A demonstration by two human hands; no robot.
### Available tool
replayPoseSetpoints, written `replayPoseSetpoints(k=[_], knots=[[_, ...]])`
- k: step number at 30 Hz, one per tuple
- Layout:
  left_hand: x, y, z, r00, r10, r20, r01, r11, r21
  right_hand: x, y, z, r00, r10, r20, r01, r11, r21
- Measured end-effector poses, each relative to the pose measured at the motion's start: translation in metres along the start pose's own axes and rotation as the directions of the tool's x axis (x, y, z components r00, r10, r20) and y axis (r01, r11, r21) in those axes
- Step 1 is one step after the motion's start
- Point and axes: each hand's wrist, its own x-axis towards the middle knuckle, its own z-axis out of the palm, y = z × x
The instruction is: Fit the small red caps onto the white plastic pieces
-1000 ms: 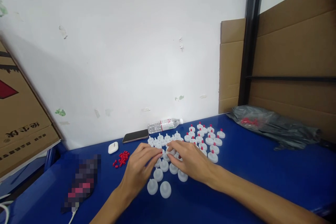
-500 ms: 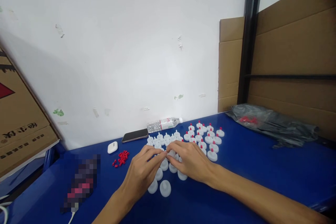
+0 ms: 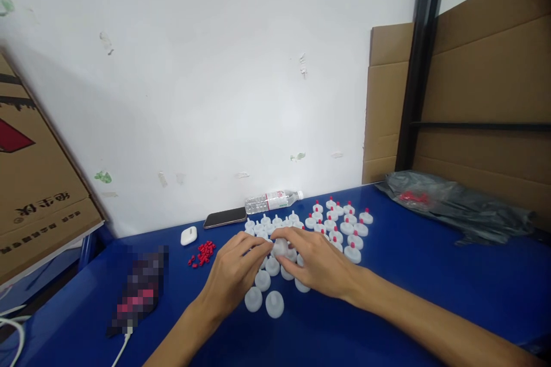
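Note:
My right hand (image 3: 322,261) grips a translucent white nozzle cap (image 3: 281,248) between thumb and fingers, above the middle of a group of similar caps. My left hand (image 3: 236,266) is closed in a pinch at the left side of that cap; whatever its fingertips hold is hidden. Loose white nozzle caps (image 3: 274,304) with bare tips stand on the table around and below both hands. To the right are several white caps with red tips (image 3: 353,253). A small pile of red tip covers (image 3: 205,253) lies left of my left hand.
On the blue table (image 3: 413,275) a phone (image 3: 224,218), a water bottle (image 3: 274,201) and a white earbud case (image 3: 188,235) lie near the wall. A grey plastic bag (image 3: 460,206) is at the right back. A blurred dark object (image 3: 140,292) with a white cable lies at left.
The view has shifted slightly. My right hand has tilted the held cap so that more of it shows between the fingers. My left hand stays pinched beside it.

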Motion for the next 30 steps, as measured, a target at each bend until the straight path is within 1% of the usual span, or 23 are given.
replayPoseSetpoints(k=[4,8,11,14,17,21,24,28,30], knots=[[0.000,-0.007,0.000,1.000,-0.015,-0.004,0.015,1.000,0.006,0.001,0.004,-0.002,0.998,-0.056,0.007,0.055,0.998,0.012],[-0.002,-0.010,0.001,1.000,-0.013,-0.015,0.013,1.000,0.000,0.002,0.004,-0.003,0.995,-0.099,-0.028,0.099,0.995,0.011],[-0.003,-0.009,0.001,0.999,-0.031,-0.025,0.030,0.999,-0.024,0.003,0.002,-0.005,0.991,-0.117,-0.062,0.123,0.987,0.101],[-0.002,-0.008,0.001,0.999,-0.033,-0.027,0.033,0.999,-0.004,0.003,0.000,-0.006,0.991,-0.081,-0.108,0.103,0.972,0.212],[0.000,-0.007,0.001,1.000,-0.024,-0.001,0.024,0.998,0.060,0.002,0.001,-0.005,0.990,-0.040,-0.138,0.074,0.965,0.250],[-0.003,-0.006,0.003,0.997,-0.053,0.058,0.048,0.995,0.083,0.000,0.001,-0.003,0.990,-0.047,-0.133,0.079,0.967,0.241],[-0.008,-0.004,0.005,0.991,-0.096,0.098,0.090,0.994,0.069,0.000,-0.001,-0.003,0.991,-0.059,-0.124,0.088,0.965,0.247],[-0.011,0.000,0.006,0.981,-0.146,0.125,0.148,0.989,-0.006,-0.001,-0.003,-0.003,0.990,-0.049,-0.129,0.084,0.956,0.281],[-0.011,0.000,0.005,0.977,-0.163,0.140,0.169,0.985,-0.031,-0.002,-0.003,-0.002,0.988,-0.070,-0.139,0.106,0.958,0.267]])
